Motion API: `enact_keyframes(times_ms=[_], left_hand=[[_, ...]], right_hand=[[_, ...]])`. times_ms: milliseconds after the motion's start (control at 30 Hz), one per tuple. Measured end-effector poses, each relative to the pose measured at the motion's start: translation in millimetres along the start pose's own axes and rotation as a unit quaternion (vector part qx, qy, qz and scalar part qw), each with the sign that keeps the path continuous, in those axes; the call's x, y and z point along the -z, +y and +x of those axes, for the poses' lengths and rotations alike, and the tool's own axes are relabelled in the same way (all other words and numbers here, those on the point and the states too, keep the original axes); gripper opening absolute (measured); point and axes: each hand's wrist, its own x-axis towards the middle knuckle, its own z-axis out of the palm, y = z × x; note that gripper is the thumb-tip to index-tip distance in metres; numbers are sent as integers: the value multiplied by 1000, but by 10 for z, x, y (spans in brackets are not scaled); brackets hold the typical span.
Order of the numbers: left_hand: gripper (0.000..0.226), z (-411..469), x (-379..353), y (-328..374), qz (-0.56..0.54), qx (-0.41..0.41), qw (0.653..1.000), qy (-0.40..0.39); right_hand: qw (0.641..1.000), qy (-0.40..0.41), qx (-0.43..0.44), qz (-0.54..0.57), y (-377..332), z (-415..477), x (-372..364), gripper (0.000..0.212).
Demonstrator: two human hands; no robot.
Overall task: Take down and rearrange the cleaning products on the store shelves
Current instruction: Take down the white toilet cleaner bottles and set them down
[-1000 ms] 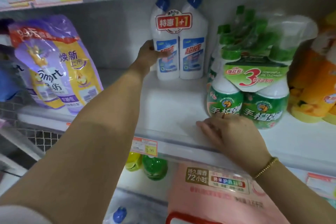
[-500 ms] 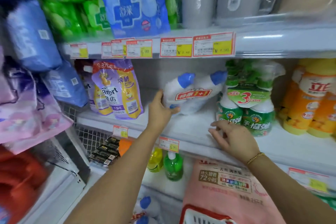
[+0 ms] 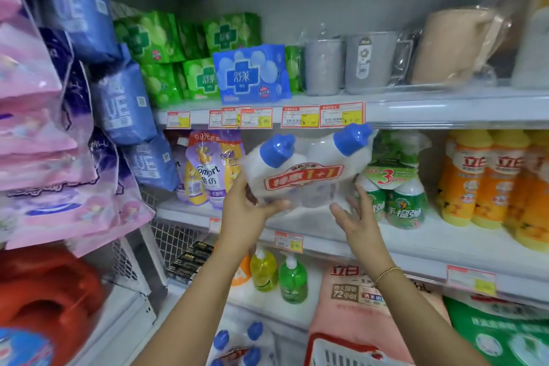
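- Middle shelf (image 3: 439,239): its front lip runs under the lifted goods. If the load dips on the way out, its base could likely catch that lip and jolt loose.
- Twin-pack of blue-capped white cleaner bottles (image 3: 306,175): it is held in the air in front of the middle shelf, tilted with the caps toward 1 o'clock, and the 2 bottles are bound by shrink film and a red "1+1" band. The film looks slick, so the pack could slide or twist out toward the floor stock at 6 o'clock.
- 3-pack of green spray bottles (image 3: 398,196): it stands on the shelf just beside the twin-pack, at its 3 o'clock. A swing to that side would probably topple it.
- Comfort softener pouch (image 3: 208,169): it stands at the twin-pack's 9 o'clock, and a swing of the pack toward 9 o'clock could knock it over.
- Left hand (image 3: 246,211): it grips the pack's 7 o'clock corner, with the thumb across the front and the fingers wrapped behind. It appears to carry most of the weight, so 1 corner hold may let the pack rotate.
- Right hand (image 3: 356,217): its fingers are spread and straight and it reaches for the 5 o'clock corner. Blur hides whether it touches the pack, and until it does the far bottle hangs unsupported.
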Motion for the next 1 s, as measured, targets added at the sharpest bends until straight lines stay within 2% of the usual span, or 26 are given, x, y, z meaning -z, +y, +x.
enact_keyframes(times_ms=[133, 200, 267, 333, 400, 500, 600, 700, 767, 833, 933, 1000], left_hand=[[64, -181, 77, 117, -50, 36, 998, 2], [64, -291, 86, 158, -77, 55, 995, 10], [53, -383, 92, 196, -106, 68, 992, 28], [45, -443, 94, 194, -126, 92, 987, 39], [41, -471, 92, 176, -146, 120, 980, 55], [42, -483, 34, 192, -192, 149, 965, 94], [44, -506, -34, 266, -229, 153, 955, 113], [50, -541, -54, 353, -240, 133, 955, 109], [52, -571, -29, 447, -230, 103, 964, 88], [49, -556, 64, 534, -215, 53, 974, 45], [37, -433, 365, 587, -141, -27, 989, -40], [54, -330, 574, 534, -93, -36, 993, -61]], right_hand=[[992, -48, -1, 116, -278, -199, -28, 93], [987, -53, 15, 152, -412, -314, -25, 76], [989, -39, 23, 141, -537, -409, -25, 52], [996, -11, 42, 76, -609, -504, -38, 54], [994, 6, 97, -58, -630, -651, -110, 79], [947, -22, 172, -269, -478, -904, -371, 109], [913, 26, 226, -338, -299, -965, -648, 111], [908, 94, 280, -298, -304, -844, -755, 104], [903, 109, 312, -275, -355, -793, -805, 100], [921, 104, 303, -223, -475, -786, -838, 96], [964, 42, 234, -119, -661, -806, -757, 85], [985, -46, 165, -28, -708, -855, -650, 67]])
